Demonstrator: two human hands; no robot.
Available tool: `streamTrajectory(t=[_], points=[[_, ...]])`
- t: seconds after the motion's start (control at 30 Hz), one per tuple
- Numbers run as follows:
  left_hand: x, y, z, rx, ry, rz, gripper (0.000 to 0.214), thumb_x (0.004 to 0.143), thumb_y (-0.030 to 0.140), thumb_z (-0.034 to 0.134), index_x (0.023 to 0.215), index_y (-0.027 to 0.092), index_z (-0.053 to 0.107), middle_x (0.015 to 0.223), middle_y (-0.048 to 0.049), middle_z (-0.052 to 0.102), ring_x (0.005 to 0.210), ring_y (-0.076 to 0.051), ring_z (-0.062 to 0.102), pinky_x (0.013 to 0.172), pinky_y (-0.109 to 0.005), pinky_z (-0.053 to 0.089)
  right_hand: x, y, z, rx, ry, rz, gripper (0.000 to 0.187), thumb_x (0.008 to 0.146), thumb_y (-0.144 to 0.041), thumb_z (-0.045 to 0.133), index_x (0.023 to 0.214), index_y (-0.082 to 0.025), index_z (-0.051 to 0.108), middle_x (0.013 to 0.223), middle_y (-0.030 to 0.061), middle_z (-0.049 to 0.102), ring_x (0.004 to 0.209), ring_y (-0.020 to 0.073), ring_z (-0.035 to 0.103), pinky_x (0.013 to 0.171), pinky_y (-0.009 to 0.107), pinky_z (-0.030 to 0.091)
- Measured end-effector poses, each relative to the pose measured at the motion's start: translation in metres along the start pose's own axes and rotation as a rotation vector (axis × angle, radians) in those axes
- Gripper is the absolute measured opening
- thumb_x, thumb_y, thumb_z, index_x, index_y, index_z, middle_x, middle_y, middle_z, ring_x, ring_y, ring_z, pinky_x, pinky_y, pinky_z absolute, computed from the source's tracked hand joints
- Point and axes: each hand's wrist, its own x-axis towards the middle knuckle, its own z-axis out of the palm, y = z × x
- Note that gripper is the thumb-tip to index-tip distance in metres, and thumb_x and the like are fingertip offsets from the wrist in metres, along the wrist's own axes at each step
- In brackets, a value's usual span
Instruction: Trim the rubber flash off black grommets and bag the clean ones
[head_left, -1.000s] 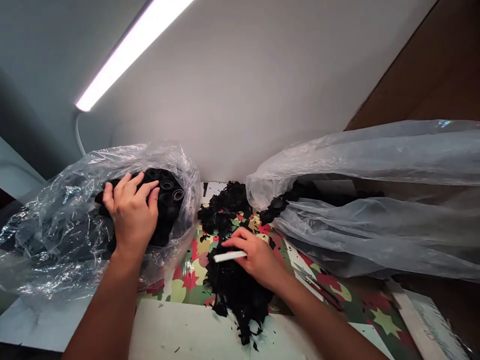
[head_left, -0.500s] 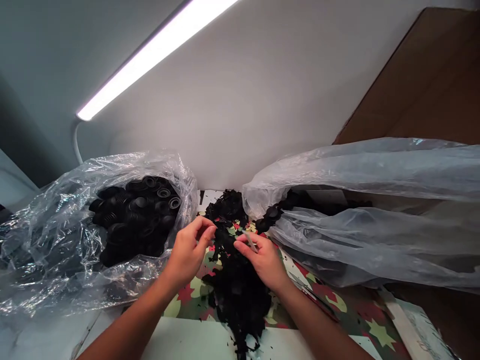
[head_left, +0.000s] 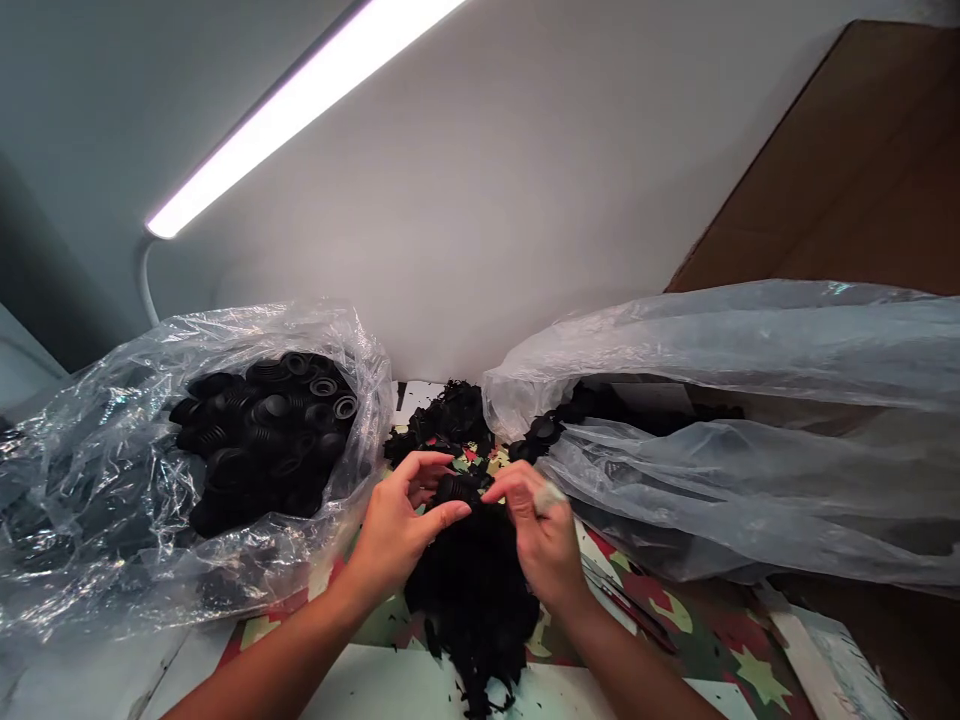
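Between the thumb and fingers of my left hand [head_left: 405, 525] sits a small black ribbed rubber boot [head_left: 456, 488], held above a heap of black rubber scraps [head_left: 476, 590]. My right hand [head_left: 547, 540] is closed, its thumb and forefinger pinched at the boot's right side. A pale, blurred patch shows at the right hand's knuckles; I cannot make out what it is or what the fingertips grip. Under the scraps lies a camouflage-patterned sheet with stars [head_left: 757, 670].
To the left, a clear plastic bag [head_left: 97, 480] contains many black ribbed rubber boots [head_left: 274, 430]. On the right another plastic bag [head_left: 720, 470] lies open with black parts at its mouth. A cardboard box [head_left: 840, 170] rises behind it. A lit lamp [head_left: 300, 110] hangs above.
My left hand, earlier pinched with no part visible, now holds a black ribbed boot. My right hand has turned and come to it; the thin pale strip in its fingers no longer shows clearly.
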Motion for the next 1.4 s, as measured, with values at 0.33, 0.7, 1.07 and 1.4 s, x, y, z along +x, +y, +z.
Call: streamTrajectory(t=[0.33, 0.7, 1.07, 1.4], points=[[0.001, 0.005, -0.007, 0.064, -0.067, -0.017, 0.026, 0.074, 0.036, 0.079, 0.093, 0.019, 0.073, 0.084, -0.0033, 0.073, 0.081, -0.021, 0.066, 0.071, -0.030, 0.049, 0.002, -0.017, -0.017, -0.170, 0.037, -0.201, 0.050, 0.108, -0.040, 0.028, 0.078, -0.023, 0.065, 0.097, 0.0068, 0.068, 0.093, 0.0224, 0.065, 0.082, 0.038, 0.052], [0.001, 0.012, -0.010, 0.321, -0.112, 0.145, 0.013, 0.071, 0.018, 0.076, 0.083, 0.023, 0.078, 0.077, -0.0002, 0.075, 0.073, -0.020, 0.064, 0.066, -0.028, 0.049, 0.014, -0.012, -0.013, -0.520, -0.475, -0.366, 0.023, 0.104, -0.037, 0.048, 0.093, -0.020, 0.060, 0.079, 0.0036, 0.064, 0.070, 0.0191, 0.059, 0.063, 0.028, 0.043], [0.004, 0.016, -0.014, 0.116, -0.153, 0.022, 0.004, 0.068, 0.019, 0.076, 0.071, 0.021, 0.076, 0.069, 0.0009, 0.072, 0.063, -0.016, 0.060, 0.056, -0.024, 0.045, 0.014, -0.014, -0.008, -0.384, -0.523, -0.380, 0.035, 0.104, -0.020, 0.039, 0.070, -0.022, 0.046, 0.063, -0.0037, 0.049, 0.056, 0.0130, 0.042, 0.057, 0.025, 0.031], [0.017, 0.008, -0.011, -0.343, 0.121, -0.147, 0.032, 0.057, 0.037, 0.088, 0.063, 0.018, 0.064, 0.057, 0.0030, 0.063, 0.055, -0.012, 0.055, 0.056, -0.023, 0.044, -0.014, -0.029, 0.013, -0.548, -0.446, -0.685, 0.036, 0.095, -0.007, 0.035, 0.066, -0.022, 0.051, 0.057, -0.0015, 0.050, 0.054, 0.0150, 0.040, 0.056, 0.030, 0.028]])
